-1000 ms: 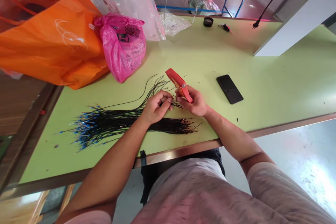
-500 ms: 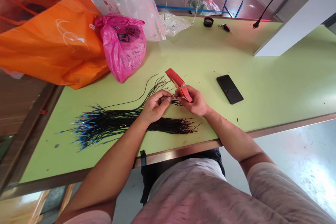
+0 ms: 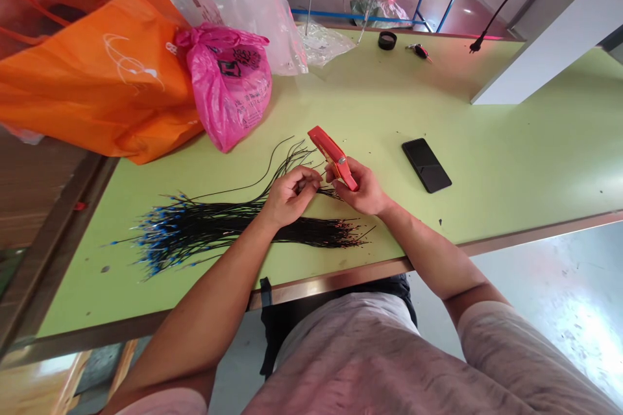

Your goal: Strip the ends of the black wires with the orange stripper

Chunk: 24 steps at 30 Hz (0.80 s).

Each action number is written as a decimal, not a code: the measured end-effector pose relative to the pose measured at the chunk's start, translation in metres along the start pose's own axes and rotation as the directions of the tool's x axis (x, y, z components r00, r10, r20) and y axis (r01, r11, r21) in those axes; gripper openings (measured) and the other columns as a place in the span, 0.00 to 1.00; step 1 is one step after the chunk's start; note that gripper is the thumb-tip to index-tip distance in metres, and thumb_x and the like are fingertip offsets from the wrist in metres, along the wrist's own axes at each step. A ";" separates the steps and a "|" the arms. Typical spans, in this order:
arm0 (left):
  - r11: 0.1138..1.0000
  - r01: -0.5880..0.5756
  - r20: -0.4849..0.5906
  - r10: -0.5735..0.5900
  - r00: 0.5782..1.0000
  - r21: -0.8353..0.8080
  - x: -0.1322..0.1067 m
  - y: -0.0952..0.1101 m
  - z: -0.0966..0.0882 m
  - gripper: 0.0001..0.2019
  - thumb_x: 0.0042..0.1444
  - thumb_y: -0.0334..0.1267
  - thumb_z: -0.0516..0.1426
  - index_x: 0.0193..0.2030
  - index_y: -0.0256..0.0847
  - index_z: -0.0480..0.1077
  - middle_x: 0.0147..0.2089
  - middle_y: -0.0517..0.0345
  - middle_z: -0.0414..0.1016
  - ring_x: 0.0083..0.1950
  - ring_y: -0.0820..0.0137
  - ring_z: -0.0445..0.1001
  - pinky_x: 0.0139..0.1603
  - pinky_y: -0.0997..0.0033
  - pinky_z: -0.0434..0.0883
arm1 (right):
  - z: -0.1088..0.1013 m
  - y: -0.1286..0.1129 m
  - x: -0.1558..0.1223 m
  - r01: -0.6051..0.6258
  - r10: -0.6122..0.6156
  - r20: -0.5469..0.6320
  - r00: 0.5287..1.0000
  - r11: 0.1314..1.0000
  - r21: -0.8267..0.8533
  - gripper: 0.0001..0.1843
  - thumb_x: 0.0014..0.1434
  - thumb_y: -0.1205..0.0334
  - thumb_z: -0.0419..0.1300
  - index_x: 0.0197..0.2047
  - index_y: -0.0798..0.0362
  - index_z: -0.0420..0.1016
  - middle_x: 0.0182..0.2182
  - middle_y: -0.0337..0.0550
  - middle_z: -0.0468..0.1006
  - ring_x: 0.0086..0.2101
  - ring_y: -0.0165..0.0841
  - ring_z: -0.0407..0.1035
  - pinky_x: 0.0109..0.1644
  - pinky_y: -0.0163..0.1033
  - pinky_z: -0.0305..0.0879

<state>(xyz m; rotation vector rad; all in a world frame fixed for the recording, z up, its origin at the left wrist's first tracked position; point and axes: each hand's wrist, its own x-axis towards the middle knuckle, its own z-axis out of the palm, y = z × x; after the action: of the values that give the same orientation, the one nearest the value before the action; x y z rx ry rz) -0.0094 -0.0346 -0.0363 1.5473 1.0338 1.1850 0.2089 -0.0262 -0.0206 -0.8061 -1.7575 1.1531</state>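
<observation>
My left hand (image 3: 291, 196) is closed in a pinch on a thin black wire (image 3: 318, 185), whose tip is too small to make out. Close by on the right, my right hand (image 3: 363, 188) wraps around a red wire stripper (image 3: 333, 154) that slants up and to the left. A small gap lies between the fingertips of the two hands. Below and behind my left wrist stretches a bundle of black wires (image 3: 219, 224), with blue connectors (image 3: 158, 233) at its left end and coppery tips (image 3: 349, 233) at its right. Several loose wires (image 3: 287, 162) curve up behind my left hand.
An orange bag (image 3: 97, 78), a knotted pink plastic bag (image 3: 231, 87) and clear plastic bags (image 3: 243, 6) crowd the back left. To the right lies a black phone (image 3: 427, 165). A black ring (image 3: 387, 40), keys (image 3: 419, 50) and a white post (image 3: 535, 45) are at the back.
My fingertips have parted slightly, the right hand and the wire stripper shifting a touch to the right. The wire bundle stays where it was.
</observation>
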 end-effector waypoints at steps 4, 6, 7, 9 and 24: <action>0.999 0.005 0.043 -0.007 0.999 0.040 -0.001 0.007 0.000 0.13 0.58 0.49 0.70 0.38 0.43 0.78 0.29 0.59 0.77 0.27 0.70 0.71 0.28 0.70 0.67 | 0.001 -0.001 0.000 -0.005 0.005 -0.003 1.000 1.000 0.010 0.14 0.67 0.58 0.63 0.55 0.51 0.73 0.45 0.46 0.82 0.45 0.36 0.77 0.54 0.48 0.79; 0.999 0.016 0.050 -0.018 0.999 0.043 -0.001 0.008 0.000 0.13 0.57 0.48 0.71 0.38 0.43 0.79 0.30 0.58 0.79 0.28 0.69 0.73 0.29 0.69 0.69 | 0.001 -0.001 0.000 -0.005 0.005 0.002 1.000 1.000 0.020 0.14 0.67 0.57 0.63 0.54 0.51 0.73 0.45 0.46 0.82 0.45 0.36 0.77 0.55 0.48 0.79; 0.998 0.021 0.048 -0.023 0.999 0.051 -0.001 0.008 0.000 0.13 0.56 0.48 0.71 0.39 0.44 0.79 0.31 0.57 0.80 0.29 0.68 0.75 0.30 0.69 0.70 | 0.001 -0.002 0.000 -0.001 0.001 0.003 1.000 1.000 0.027 0.13 0.67 0.57 0.63 0.53 0.51 0.73 0.45 0.46 0.81 0.46 0.36 0.77 0.55 0.48 0.79; 0.996 0.017 0.042 -0.021 0.999 0.085 0.000 0.006 0.000 0.12 0.56 0.48 0.71 0.39 0.44 0.80 0.34 0.55 0.83 0.32 0.66 0.78 0.33 0.67 0.73 | 0.000 -0.002 0.000 0.012 -0.012 0.006 1.000 0.999 0.040 0.12 0.68 0.56 0.63 0.52 0.51 0.73 0.46 0.46 0.81 0.46 0.36 0.77 0.55 0.48 0.78; 0.988 -0.039 -0.003 0.040 0.999 0.151 -0.001 0.000 -0.005 0.18 0.68 0.58 0.64 0.42 0.44 0.79 0.34 0.56 0.82 0.33 0.65 0.78 0.37 0.65 0.72 | -0.001 0.008 0.000 -0.053 0.052 -0.068 0.996 0.999 -0.012 0.23 0.69 0.41 0.68 0.53 0.51 0.74 0.47 0.47 0.84 0.43 0.36 0.78 0.52 0.48 0.80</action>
<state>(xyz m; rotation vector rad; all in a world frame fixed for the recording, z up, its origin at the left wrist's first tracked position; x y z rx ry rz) -0.0143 -0.0348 -0.0362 1.6887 1.1233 1.1612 0.2103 -0.0229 -0.0278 -0.8940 -1.6998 1.1358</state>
